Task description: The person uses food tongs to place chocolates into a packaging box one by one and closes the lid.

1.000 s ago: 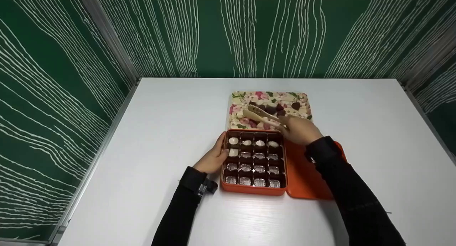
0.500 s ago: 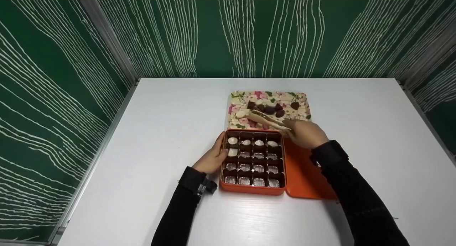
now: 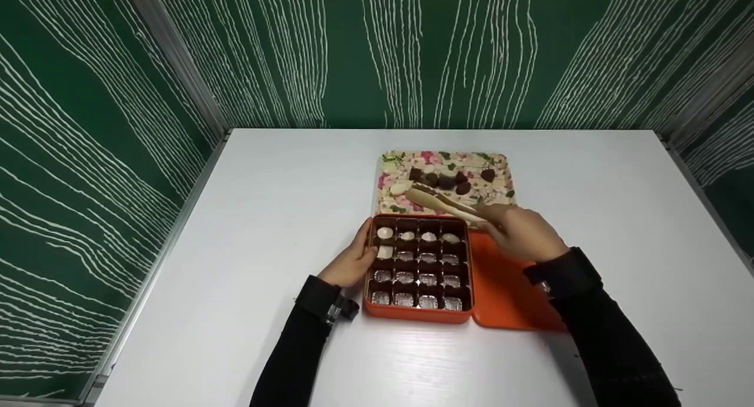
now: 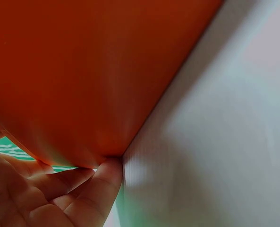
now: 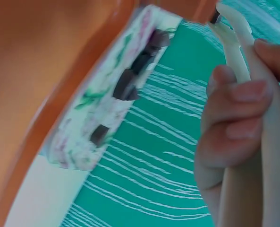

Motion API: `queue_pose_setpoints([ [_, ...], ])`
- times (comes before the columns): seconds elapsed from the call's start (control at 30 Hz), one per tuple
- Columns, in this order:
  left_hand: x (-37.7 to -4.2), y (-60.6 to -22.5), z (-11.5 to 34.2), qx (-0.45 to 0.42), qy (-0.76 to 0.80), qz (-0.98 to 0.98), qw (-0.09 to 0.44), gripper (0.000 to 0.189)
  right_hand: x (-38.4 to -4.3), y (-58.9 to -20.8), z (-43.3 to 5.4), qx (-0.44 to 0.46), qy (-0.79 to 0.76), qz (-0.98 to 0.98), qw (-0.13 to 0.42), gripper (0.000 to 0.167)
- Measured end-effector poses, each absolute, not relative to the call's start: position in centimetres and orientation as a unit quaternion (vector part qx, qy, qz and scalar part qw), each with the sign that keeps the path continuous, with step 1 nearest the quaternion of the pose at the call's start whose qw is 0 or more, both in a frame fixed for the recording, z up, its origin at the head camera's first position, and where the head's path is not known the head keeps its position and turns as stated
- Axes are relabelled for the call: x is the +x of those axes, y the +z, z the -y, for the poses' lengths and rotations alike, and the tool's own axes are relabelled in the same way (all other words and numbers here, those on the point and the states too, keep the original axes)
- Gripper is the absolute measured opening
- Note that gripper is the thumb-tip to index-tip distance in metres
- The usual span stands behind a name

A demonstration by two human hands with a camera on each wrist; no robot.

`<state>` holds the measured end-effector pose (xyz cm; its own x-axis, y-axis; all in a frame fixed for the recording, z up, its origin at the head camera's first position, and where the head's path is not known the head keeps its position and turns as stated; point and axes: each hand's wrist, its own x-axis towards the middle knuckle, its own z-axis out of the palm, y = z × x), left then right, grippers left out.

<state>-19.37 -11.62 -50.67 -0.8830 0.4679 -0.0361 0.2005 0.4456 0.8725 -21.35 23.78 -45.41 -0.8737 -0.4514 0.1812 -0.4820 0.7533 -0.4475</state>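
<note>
My left hand (image 3: pixel 349 264) holds the left side of an orange box (image 3: pixel 419 314), thumb over the rim and fingers along the outer wall (image 4: pixel 83 85). Its brown divided insert has white chocolates (image 3: pixel 385 232) across the back row and a square one (image 3: pixel 384 252) in the second row, left. Curled around pale tongs (image 3: pixel 439 204), my right hand (image 3: pixel 524 233) is above the orange lid. The tong tips hover over the floral tray (image 3: pixel 389 161), beside a white oval chocolate (image 3: pixel 400 188). In the right wrist view a dark piece (image 5: pixel 216 18) shows at the tips; whether they pinch it I cannot tell.
Several dark chocolates (image 3: pixel 446 181) lie on the tray behind the box, with a heart-shaped one (image 3: pixel 488 175) to their right. An orange lid (image 3: pixel 500 295) lies flat against the box's right side. Green panels (image 3: pixel 347 53) wall in the white table (image 3: pixel 265 207).
My right hand and the tongs have drawn back to the right and nearer to me, uncovering more dark chocolates on the tray. The left hand and the box stay put.
</note>
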Motion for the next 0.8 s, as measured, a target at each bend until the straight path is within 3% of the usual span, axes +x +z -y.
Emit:
queue_pose_setpoints([
  [0.53, -19.4, -50.6, 11.7, 0.198, 0.486, -0.842, 0.128, 0.069, -16.2, -45.6, -23.8, 0.383, 0.213, 0.896, 0.070, 0.036],
  [0.8, -19.4, -50.9, 11.7, 0.196, 0.488, -0.840, 0.130, 0.069, -16.0, -45.7, -23.7, 0.372, 0.212, 0.903, 0.036, 0.036],
])
